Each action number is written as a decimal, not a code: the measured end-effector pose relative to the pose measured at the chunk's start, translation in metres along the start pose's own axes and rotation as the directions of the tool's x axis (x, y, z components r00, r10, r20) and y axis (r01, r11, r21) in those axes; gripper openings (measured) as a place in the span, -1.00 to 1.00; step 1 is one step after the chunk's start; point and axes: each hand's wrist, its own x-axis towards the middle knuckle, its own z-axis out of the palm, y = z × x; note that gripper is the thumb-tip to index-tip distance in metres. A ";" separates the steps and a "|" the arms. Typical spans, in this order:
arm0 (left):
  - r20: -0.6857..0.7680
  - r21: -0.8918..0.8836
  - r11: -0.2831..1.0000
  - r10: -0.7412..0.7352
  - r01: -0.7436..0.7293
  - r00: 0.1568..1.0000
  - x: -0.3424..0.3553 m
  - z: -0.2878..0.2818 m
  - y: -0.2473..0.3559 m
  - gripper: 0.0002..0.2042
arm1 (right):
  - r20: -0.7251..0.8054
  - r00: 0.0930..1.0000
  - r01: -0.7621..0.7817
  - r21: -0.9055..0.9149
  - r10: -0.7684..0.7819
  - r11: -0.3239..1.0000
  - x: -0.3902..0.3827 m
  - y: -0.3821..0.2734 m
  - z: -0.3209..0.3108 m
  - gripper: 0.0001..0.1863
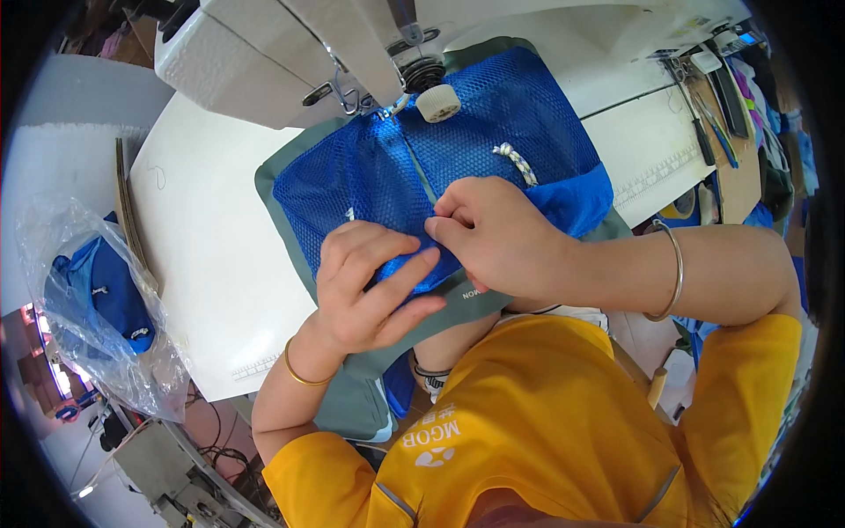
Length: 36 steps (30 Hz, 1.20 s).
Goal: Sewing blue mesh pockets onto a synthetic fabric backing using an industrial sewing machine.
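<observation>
Blue mesh fabric point(519, 101) lies over a grey-green fabric panel point(280, 198) on the sewing machine's white table. Its upper part sits beneath the needle area of the white sewing machine point(255, 57), where a seam runs down toward me. My right hand point(502, 231) pinches the mesh near this seam with thumb and forefinger. Close beside it, my left hand point(370, 282) rests on the mesh's near edge, its fingers stretched and apart. A short white patterned cord point(515, 165) sticks out of the mesh to the right. The fabric between my fingertips is mostly hidden.
Left of the white table point(207, 229) hangs a clear plastic bag point(158, 378) with blue pieces inside. Screwdriver-like tools point(700, 132) and scissors lie at the far right, near a printed ruler strip point(656, 176). Grey-green fabric hangs over the front edge toward my lap.
</observation>
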 end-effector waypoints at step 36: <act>0.315 0.242 0.966 -0.167 0.091 0.934 0.033 -0.010 -0.030 -0.58 | 0.094 0.975 -0.189 -0.107 0.199 0.976 0.016 -0.012 -0.007 -0.59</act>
